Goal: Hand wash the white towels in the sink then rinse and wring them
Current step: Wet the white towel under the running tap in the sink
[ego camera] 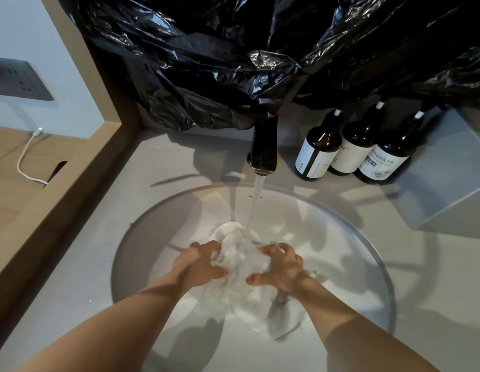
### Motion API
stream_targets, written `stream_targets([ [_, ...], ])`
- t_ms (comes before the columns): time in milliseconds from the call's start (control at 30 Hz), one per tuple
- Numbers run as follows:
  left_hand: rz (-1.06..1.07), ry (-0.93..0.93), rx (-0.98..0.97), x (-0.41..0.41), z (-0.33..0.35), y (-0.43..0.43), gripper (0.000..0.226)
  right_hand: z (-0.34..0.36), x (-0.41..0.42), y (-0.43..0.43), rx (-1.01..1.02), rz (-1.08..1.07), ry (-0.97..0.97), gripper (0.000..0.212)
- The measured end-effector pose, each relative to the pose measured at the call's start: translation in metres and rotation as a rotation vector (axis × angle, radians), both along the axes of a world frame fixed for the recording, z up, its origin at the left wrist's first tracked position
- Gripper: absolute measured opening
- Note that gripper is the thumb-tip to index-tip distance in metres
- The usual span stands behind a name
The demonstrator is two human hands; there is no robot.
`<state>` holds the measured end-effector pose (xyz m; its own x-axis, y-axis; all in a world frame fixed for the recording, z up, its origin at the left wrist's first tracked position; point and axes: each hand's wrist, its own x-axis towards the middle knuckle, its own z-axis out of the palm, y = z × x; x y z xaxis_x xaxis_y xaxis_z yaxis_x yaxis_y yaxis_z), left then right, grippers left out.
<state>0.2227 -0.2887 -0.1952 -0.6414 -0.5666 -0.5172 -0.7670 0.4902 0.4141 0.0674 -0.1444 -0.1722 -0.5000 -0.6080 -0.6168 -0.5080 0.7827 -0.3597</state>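
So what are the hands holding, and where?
Both hands grip the bunched white towel in the sink: left hand on its left side, right hand on its right.

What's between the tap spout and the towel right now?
In the head view, only a stream of running water falls from the tap spout onto the white towel in the sink.

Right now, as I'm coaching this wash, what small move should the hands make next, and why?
Probably rub the towel between both hands under the stream. The left hand and right hand grip it from either side, water from the faucet lands on its far end, and its near part lies loose in the sink.
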Motion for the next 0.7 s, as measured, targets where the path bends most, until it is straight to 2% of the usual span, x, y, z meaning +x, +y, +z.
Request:
stream_targets([
  [100,0.04,0.066,-0.025,0.0,0.003,0.003,0.048,-0.008,-0.001,0.003,-0.095,-0.114,-0.204,0.105],
  [133,0.073,0.109,-0.027,0.0,0.005,0.004,0.043,-0.007,-0.001,0.004,-0.125,-0.14,-0.256,0.1],
  [233,0.234,0.231,0.026,-0.003,0.013,0.007,0.028,-0.005,-0.001,0.005,-0.271,-0.249,-0.32,0.068],
  [300,0.328,0.267,0.048,-0.005,0.022,0.006,0.025,0.002,-0.002,0.002,-0.342,-0.271,-0.282,0.056],
  [400,0.43,0.358,0.017,-0.005,0.04,0.002,0.023,0.02,-0.003,-0.005,-0.459,-0.199,-0.118,0.051],
  [567,0.464,0.507,-0.241,-0.001,0.073,0.01,0.018,0.044,0.002,-0.008,-0.666,-0.144,0.122,0.043],
  [633,0.443,0.468,-0.184,0.002,0.074,0.015,0.024,0.039,0.001,-0.001,-0.62,-0.051,0.174,0.037],
  [700,0.4,0.326,-0.079,0.007,0.068,0.017,0.038,0.036,0.0,0.004,-0.438,0.027,0.18,0.021],
])
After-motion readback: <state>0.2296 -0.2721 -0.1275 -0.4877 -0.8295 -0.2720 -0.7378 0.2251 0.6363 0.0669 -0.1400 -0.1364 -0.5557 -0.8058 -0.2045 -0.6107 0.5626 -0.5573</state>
